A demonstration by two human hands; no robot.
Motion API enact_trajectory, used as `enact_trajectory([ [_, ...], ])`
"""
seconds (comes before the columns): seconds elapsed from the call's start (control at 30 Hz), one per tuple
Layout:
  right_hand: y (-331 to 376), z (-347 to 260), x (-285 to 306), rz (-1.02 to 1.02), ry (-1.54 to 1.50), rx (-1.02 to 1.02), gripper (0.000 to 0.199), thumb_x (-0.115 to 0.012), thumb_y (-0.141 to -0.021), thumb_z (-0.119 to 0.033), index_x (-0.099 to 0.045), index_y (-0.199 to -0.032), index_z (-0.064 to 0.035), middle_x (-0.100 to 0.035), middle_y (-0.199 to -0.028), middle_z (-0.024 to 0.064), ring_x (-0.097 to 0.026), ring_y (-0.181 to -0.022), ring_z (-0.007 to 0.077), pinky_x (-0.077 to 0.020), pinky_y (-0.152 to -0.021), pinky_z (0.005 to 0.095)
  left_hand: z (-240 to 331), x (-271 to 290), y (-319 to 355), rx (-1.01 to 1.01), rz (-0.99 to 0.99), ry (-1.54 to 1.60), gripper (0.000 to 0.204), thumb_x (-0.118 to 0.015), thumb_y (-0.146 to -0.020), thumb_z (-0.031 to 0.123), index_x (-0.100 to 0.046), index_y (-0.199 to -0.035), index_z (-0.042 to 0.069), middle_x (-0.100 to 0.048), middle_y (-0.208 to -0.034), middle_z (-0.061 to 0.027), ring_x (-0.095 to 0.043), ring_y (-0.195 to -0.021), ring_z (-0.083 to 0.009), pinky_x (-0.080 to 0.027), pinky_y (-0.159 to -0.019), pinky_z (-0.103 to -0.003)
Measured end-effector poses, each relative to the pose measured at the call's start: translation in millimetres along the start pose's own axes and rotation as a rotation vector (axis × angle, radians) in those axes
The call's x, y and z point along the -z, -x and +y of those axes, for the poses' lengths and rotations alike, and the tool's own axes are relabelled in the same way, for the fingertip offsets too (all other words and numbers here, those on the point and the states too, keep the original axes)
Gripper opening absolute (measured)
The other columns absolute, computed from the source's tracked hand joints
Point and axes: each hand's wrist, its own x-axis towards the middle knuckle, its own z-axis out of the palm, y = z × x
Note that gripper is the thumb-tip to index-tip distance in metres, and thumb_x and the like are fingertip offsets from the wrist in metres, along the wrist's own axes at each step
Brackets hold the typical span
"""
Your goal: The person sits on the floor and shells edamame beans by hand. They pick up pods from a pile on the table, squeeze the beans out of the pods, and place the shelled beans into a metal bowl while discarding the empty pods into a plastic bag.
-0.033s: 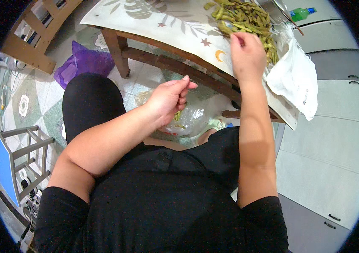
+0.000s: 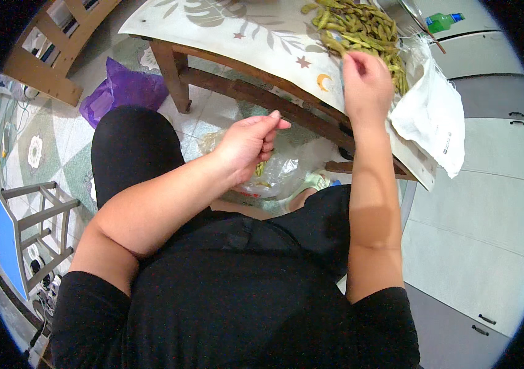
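Note:
A heap of green-brown bean pods (image 2: 369,31) lies on the table (image 2: 256,40) at the upper right. At the near edge of this heap my right hand (image 2: 368,91) is closed in a pinch, its fingertips beside a pod; whether they grip one is hidden. My left hand (image 2: 250,146) hangs in front of the table, thumb pressed on the curled index finger. Anything in that pinch is too small to make out. Below it, on the floor, a clear plastic bag (image 2: 286,171) has some green pods in it, partly covered by the hand.
A white bag (image 2: 431,114) drapes over the table's right edge, beside a metal pot (image 2: 404,15) and a green bottle (image 2: 441,23). Pale cabinets (image 2: 471,203) stand at right. A purple bag (image 2: 125,89) and a blue-topped stool (image 2: 8,243) are at left.
My right hand sits very slightly lower and further right, along with a small shift of the whole view. The left hand keeps its pinch.

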Motion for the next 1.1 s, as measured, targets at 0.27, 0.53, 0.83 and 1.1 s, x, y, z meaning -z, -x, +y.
enact_trajectory([
  [0.27,82.3,-41.8,33.0,-0.414,-1.283,-0.961,0.011,-0.053,-0.078,-0.011,-0.049,-0.086,-0.0037,-0.054,-0.066,0.0047,-0.048,-0.05,0.0092,-0.0347,-0.041,0.0175,9.9,-26.5,15.3,-0.508,-0.022,-0.334,0.034,-0.058,-0.076,0.012,-0.049,-0.109,0.004,-0.04,-0.063,0.0083,-0.034,-0.055,-0.0009,-0.028,-0.049,-0.015],
  [0.53,104.9,-23.2,28.7,-0.773,-1.371,-1.051,0.012,-0.049,-0.081,-0.011,-0.048,-0.089,-0.0023,-0.054,-0.071,0.0054,-0.049,-0.055,0.0089,-0.037,-0.045,0.0174,6.7,-28.2,11.3,-0.428,-0.027,-0.4,0.017,-0.059,-0.075,0.008,-0.056,-0.091,0.003,-0.052,-0.072,0.0017,-0.047,-0.066,-0.0057,-0.04,-0.062,-0.019],
  [0.83,107.5,-19.8,32.4,-0.768,-1.297,-0.96,0.011,-0.055,-0.079,-0.014,-0.054,-0.08,-0.0026,-0.059,-0.068,0.006,-0.048,-0.047,0.0051,-0.0371,-0.041,0.0152,-4.6,-22.6,6.9,-0.544,-0.079,-0.696,0.005,-0.056,-0.076,0.004,-0.054,-0.08,0.002,-0.055,-0.078,-0.0022,-0.051,-0.073,-0.0085,-0.042,-0.067,-0.021],
  [1.1,111.2,-24.9,27.2,-0.743,-1.457,-1.044,0.011,-0.054,-0.08,-0.015,-0.054,-0.074,-0.0059,-0.058,-0.066,0.0048,-0.048,-0.047,0.0059,-0.0373,-0.041,0.0168,-5.2,-24.5,11.1,-0.513,-0.084,-0.541,0.004,-0.055,-0.078,0.008,-0.054,-0.078,0.004,-0.054,-0.073,-0.0013,-0.048,-0.065,-0.0065,-0.038,-0.055,-0.019],
])
